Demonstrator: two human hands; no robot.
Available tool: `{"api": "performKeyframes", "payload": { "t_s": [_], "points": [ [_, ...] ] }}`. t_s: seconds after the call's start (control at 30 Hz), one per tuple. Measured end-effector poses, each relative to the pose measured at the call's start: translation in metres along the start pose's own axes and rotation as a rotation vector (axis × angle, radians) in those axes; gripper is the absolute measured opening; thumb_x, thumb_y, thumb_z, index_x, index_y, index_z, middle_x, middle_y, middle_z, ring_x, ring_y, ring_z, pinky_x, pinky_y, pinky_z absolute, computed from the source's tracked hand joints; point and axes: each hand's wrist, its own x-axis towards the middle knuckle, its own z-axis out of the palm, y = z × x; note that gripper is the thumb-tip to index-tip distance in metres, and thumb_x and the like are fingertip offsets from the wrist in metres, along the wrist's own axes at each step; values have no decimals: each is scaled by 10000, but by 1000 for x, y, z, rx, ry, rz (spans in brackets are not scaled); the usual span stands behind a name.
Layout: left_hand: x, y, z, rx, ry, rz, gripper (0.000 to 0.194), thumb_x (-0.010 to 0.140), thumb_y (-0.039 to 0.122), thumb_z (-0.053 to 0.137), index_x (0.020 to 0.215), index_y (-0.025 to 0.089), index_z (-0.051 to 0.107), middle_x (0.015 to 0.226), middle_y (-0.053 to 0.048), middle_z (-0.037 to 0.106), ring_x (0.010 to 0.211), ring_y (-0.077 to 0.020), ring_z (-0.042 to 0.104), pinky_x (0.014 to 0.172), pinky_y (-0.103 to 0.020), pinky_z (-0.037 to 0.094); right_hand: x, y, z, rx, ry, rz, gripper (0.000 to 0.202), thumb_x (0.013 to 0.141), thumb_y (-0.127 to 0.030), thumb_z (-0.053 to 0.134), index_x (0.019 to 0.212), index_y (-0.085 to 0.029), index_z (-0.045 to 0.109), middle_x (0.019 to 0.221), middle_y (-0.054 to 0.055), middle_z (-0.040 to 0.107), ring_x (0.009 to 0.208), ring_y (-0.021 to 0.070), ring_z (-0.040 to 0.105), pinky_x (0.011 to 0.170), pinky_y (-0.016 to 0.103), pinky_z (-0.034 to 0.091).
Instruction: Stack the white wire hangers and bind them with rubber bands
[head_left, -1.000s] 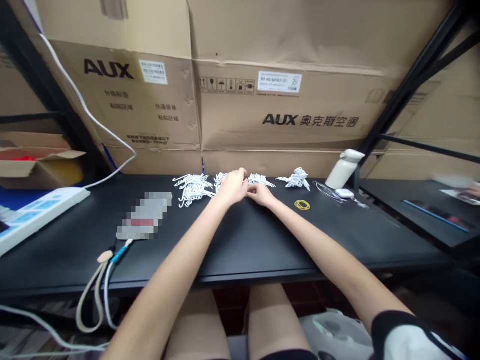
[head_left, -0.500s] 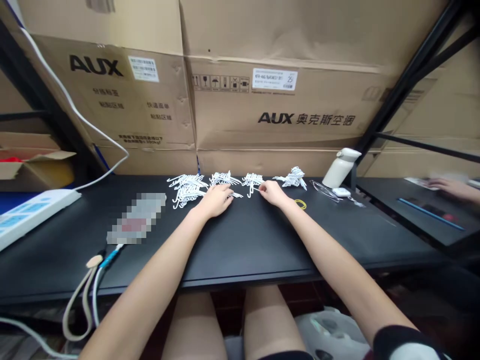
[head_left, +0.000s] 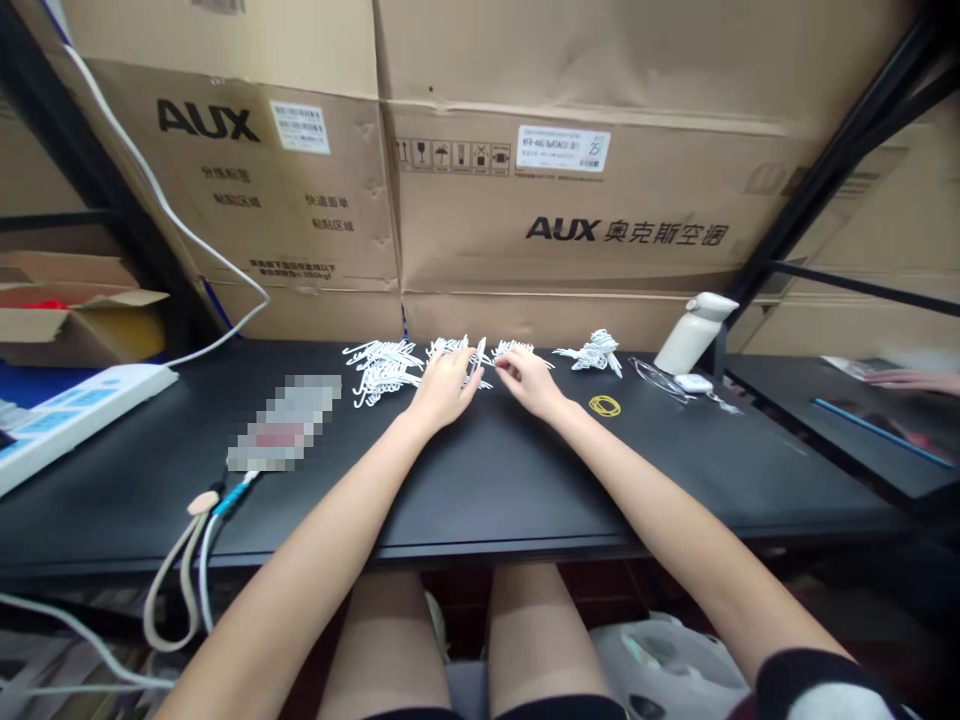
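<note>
Thin white hooks lie in small piles along the back of the black table. My left hand (head_left: 444,390) is closed, pinching a white hook (head_left: 479,354) that stands up between thumb and fingers. Beneath and behind that hand is the middle pile (head_left: 448,346), partly covered. My right hand (head_left: 531,385) is just to the right, its fingers bent together in a pinch; whatever sits in them is too small to make out. It lies in front of another hook pile (head_left: 514,349). Further left lie more hooks (head_left: 384,372), and a gathered bundle of hooks (head_left: 598,352) rests to the right.
Yellow rubber bands (head_left: 604,405) lie right of my hands. Beyond them are glasses (head_left: 660,378), a white earphone case (head_left: 694,384) and a cream bottle (head_left: 691,335). A pixelated phone (head_left: 289,425) and a power strip (head_left: 82,420) are left. Another person's hand (head_left: 911,379) shows far right.
My right hand has lifted away from the hook it was pinching on the table. A hook now stands upright in my left hand, which has turned slightly. The view has shifted a little.
</note>
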Motion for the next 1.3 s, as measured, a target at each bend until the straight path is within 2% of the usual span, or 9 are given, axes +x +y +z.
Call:
{"api": "performKeyframes", "payload": {
  "t_s": [0.17, 0.33, 0.43, 0.5, 0.6, 0.77, 1.0, 1.13, 1.3],
  "points": [
    [2, 3, -1, -81, 56, -79, 385, 945, 364, 415, 1210, 117, 544, 922, -75, 694, 849, -195, 637, 899, -324, 432, -1, -14, 7, 20, 34, -5, 190, 929, -261, 446, 908, -174, 614, 867, 71, 591, 718, 168, 547, 737, 299, 468],
    [5, 3, -4, -45, 183, -158, 347, 947, 367, 417, 1149, 150, 597, 954, -78, 699, 842, -195, 638, 894, -339, 391, -3, -14, 11, -13, 5, 91, 294, 960, -336, 406, 1092, -167, 607, 996, 95, 634, 756, 174, 592, 771, 318, 490],
    [6, 0, -8, -72, 290, -256, 323, 926, 383, 463, 1094, 153, 616, 864, -60, 699, 775, -185, 637, 885, -344, 395, -5, -10, 14, -121, -154, 33, 376, 948, -378, 440, 1222, -157, 574, 1221, 144, 590, 1070, 244, 575, 939, 388, 460],
    [7, -4, -9, -108, 327, -295, 304, 906, 380, 505, 1076, 157, 620, 838, -54, 699, 755, -181, 637, 867, -337, 413, -6, -8, 17, -195, -299, -26, 474, 934, -429, 462, 1315, -154, 526, 1400, 162, 469, 1306, 299, 412, 1063, 452, 366],
    [6, -10, -6, -157, 308, -323, 293, 897, 376, 513, 1066, 164, 624, 864, -64, 706, 820, -198, 648, 838, -322, 438, -7, -8, 20, -234, -436, 16, 589, 937, -517, 407, 1394, -149, 461, 1506, 169, 335, 1409, 335, 263, 1116, 500, 288],
    [4, -17, 4, -271, 151, -359, 330, 906, 418, 469, 1060, 173, 628, 845, -59, 701, 785, -194, 646, 751, -298, 467, -9, -7, 17, -227, -464, 75, 557, 949, -505, 382, 1386, -175, 481, 1504, 161, 346, 1391, 325, 314, 1090, 486, 331],
    [3, -19, 11, -279, 56, -303, 328, 903, 406, 468, 1065, 168, 625, 833, -44, 670, 769, -183, 613, 743, -295, 458, -5, -5, 6, -369, -411, 39, 368, 933, -390, 483, 1202, -197, 644, 1257, 157, 606, 1281, 349, 430, 1078, 595, 225],
    [4, -21, 12, -335, 43, -316, 340, 907, 420, 451, 1065, 169, 618, 834, -42, 675, 775, -179, 609, 757, -294, 446, -3, -3, 10, -255, -349, -8, 226, 917, -227, 504, 949, -176, 722, 990, 112, 701, 1024, 253, 599, 1008, 471, 358],
    [4, -22, 12, -346, 42, -324, 322, 883, 417, 497, 1046, 169, 621, 790, -31, 644, 739, -180, 587, 726, -291, 428, -3, 2, 23, -116, -190, 100, 112, 833, -144, 588, 791, -140, 692, 837, 83, 666, 795, 184, 595, 782, 307, 457]
  ]
}}
